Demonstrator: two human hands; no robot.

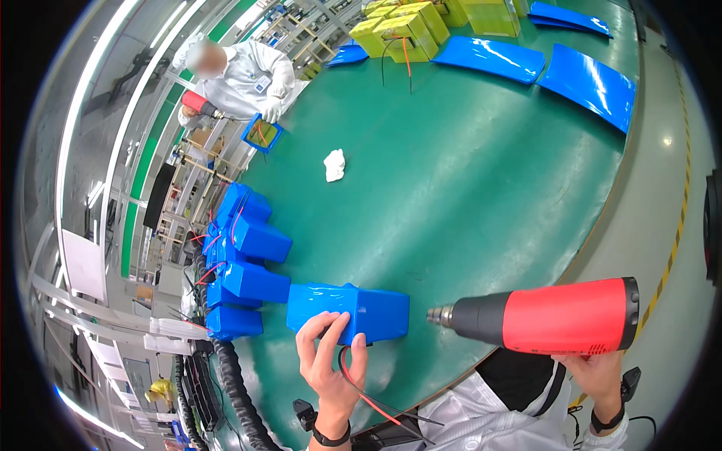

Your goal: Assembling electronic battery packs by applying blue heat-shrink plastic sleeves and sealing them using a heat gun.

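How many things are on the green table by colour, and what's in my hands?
Blue wrapped packs: 7, one under the left hand
Blue flat sleeves: 5
Yellow-green blocks: about 6
White rag: 1
Red heat gun, in the right hand: 1
Total: about 20

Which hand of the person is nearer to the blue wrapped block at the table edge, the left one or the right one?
The left. The left hand grips the near side of the blue wrapped block, touching it. The right hand is apart, off to the block's right, holding the red heat gun aimed at it.
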